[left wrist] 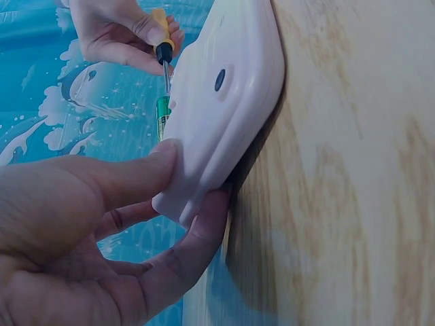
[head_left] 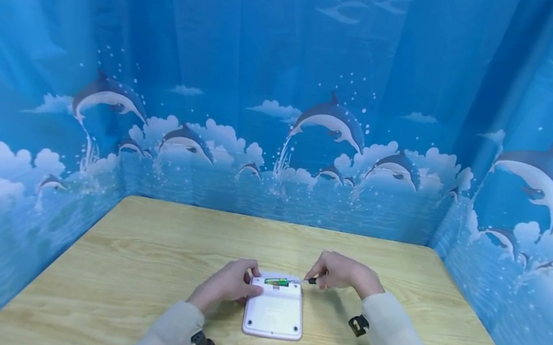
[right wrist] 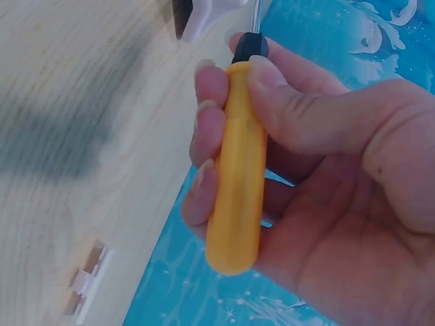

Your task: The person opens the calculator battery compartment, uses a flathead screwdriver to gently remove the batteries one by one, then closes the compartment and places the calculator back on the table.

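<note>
A pinkish-white calculator [head_left: 274,312] lies face down on the table, the battery slot at its far end uncovered. A green battery [head_left: 276,281] sits in that slot, slightly slanted. My left hand [head_left: 229,283] grips the calculator's far left corner, thumb on the back face and fingers at the edge and underneath. My right hand [head_left: 342,271] holds a screwdriver [right wrist: 236,170] by its yellow handle, thumb on one side and fingers round the other. The screwdriver's metal shaft [left wrist: 166,78] reaches to the end of the battery; whether the tip touches it I cannot tell.
The wooden table [head_left: 168,240] is walled in by a blue dolphin-print curtain [head_left: 288,81] at the back and sides. A small pinkish-white plastic piece with a tab [right wrist: 84,282] lies near the table edge in the right wrist view.
</note>
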A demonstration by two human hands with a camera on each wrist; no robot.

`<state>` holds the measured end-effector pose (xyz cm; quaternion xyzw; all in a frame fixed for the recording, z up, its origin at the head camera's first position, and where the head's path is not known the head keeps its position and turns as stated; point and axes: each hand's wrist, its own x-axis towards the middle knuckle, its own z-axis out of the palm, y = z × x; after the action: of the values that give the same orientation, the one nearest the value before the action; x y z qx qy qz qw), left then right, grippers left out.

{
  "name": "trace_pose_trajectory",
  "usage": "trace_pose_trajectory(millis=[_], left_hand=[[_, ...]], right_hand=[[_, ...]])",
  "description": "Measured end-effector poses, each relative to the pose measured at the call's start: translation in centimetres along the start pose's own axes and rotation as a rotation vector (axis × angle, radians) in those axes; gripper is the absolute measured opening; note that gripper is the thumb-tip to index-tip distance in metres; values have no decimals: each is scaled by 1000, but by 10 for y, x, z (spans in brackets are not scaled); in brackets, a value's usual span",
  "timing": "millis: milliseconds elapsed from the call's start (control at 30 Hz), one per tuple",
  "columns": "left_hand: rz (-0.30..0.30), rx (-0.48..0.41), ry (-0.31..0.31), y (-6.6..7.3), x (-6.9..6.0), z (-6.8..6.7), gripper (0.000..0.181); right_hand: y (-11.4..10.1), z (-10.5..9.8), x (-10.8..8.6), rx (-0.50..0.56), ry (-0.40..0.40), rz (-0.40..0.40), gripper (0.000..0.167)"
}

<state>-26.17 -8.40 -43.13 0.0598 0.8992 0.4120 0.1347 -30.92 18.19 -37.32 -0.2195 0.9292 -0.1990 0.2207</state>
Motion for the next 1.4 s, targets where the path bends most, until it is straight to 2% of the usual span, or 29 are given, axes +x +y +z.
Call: trace_pose_trajectory(millis=[767,1100,1400], left_hand=[[-4,-7,2,-2,2,2,18],[0,-21,-4,-2,1,1,18],[4,-13,0,-1,0,1,18]], right_hand=[[-3,-2,-3,-39,16,-47,43],[-11,-1,-5,-89,57,-29,41],[-17,-3,-15,-91,97,-35,39]])
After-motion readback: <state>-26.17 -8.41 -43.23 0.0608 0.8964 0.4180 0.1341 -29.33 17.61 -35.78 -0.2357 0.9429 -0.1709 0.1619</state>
